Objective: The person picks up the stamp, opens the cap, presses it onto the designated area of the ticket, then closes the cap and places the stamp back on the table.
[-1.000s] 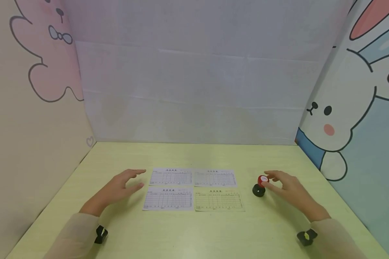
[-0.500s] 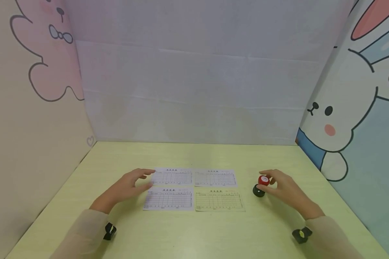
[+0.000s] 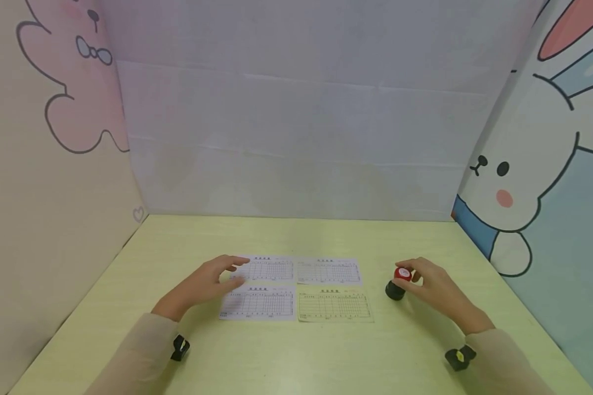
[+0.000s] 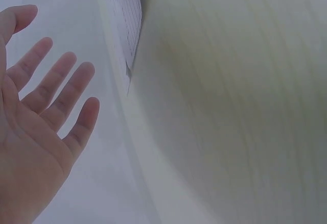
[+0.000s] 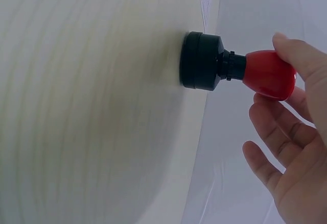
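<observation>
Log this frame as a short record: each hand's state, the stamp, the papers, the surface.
left hand: open, fingers spread, over the left edge of the forms
right hand: fingertips on the stamp's red knob
stamp: black base, red handle, upright on the table
forms: four printed sheets, two rows of two
table: pale yellow-green

Four paper forms lie in a two-by-two block at mid table (image 3: 296, 351): far-left form (image 3: 269, 269), far-right form (image 3: 328, 271), near-left form (image 3: 259, 303), near-right form (image 3: 334, 306). Left hand (image 3: 205, 283) sits at the block's left edge, fingertips over the far-left form. Stamp (image 3: 398, 282) stands upright on the table, right of the block, apart from it. Right hand (image 3: 437, 289) is just right of the stamp, thumb and finger touching its top. Back wall behind, side panels left and right.
</observation>
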A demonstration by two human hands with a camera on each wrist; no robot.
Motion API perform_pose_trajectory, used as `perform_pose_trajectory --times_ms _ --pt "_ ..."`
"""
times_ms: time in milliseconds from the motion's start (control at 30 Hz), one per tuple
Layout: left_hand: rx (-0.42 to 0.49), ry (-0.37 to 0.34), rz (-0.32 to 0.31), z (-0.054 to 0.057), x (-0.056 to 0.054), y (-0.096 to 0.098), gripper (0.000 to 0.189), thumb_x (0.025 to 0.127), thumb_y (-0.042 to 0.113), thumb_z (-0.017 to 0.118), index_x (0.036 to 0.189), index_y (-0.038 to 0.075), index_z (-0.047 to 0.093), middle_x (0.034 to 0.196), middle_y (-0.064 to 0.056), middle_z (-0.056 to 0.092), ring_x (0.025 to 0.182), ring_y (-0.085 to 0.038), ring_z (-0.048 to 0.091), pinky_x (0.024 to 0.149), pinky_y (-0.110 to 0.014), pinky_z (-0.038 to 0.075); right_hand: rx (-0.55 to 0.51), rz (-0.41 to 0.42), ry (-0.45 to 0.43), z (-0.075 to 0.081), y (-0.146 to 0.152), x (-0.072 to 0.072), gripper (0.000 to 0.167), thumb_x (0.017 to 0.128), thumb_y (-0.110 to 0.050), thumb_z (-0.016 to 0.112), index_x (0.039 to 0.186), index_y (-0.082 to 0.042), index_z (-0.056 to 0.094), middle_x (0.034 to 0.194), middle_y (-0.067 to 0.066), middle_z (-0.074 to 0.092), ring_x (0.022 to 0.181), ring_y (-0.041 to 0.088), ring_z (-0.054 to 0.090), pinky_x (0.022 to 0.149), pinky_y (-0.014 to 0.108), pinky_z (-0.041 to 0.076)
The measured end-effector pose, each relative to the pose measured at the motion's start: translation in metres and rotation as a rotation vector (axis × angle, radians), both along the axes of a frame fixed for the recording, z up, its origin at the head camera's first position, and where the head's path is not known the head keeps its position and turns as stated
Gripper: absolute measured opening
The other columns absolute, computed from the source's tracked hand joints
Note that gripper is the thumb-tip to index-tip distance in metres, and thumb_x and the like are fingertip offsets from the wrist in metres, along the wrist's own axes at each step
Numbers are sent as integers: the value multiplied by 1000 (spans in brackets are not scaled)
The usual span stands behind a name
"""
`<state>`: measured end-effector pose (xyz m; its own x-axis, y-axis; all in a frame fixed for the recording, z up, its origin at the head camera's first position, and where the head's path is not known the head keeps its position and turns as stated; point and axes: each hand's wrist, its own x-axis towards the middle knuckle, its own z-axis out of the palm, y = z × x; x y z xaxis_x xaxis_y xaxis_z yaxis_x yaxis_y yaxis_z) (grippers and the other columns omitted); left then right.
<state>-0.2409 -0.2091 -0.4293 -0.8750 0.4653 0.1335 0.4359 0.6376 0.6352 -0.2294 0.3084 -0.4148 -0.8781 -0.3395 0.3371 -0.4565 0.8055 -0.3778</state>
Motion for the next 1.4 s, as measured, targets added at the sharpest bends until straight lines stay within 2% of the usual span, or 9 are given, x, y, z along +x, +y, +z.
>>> perform_pose_trajectory --times_ms 233,467,767,1033,1400 --pt "21 -35 -22 0 -1 13 50 99 31 66 144 13 54 140 -11 56 121 -33 56 94 -56 49 -30 22 57 1 -3 0 36 85 -21 83 115 -4 70 95 -2 66 80 14 60 66 36 55" --pt "11 -64 -38 0 0 24 52 99 37 65 144 14 54 140 -8 56 122 -31 56 95 -55 48 -109 -7 -29 6 -8 1 37 87 -26 81 117 -6 70 97 -2 68 80 13 66 69 33 55" --pt "37 -50 -61 -1 0 38 50 99 33 65 142 12 55 137 -13 58 120 -31 56 97 -56 47 -130 -34 -76 9 -15 2 39 88 -30 80 118 -8 70 95 -4 70 78 11 65 69 30 52" --pt "62 -40 -50 -8 1 60 48 97 33 67 139 12 58 132 -8 62 118 -27 57 99 -52 46 -224 -49 -216 9 -27 0 41 91 -36 76 121 -9 68 100 -1 71 84 14 66 76 35 53" --pt "98 -47 -36 -2 7 89 50 94 35 72 138 14 59 129 -8 63 117 -23 57 95 -48 49 -367 -4 -409 4 -49 -1 44 92 -35 74 125 -8 65 113 7 68 95 19 66 83 34 53"
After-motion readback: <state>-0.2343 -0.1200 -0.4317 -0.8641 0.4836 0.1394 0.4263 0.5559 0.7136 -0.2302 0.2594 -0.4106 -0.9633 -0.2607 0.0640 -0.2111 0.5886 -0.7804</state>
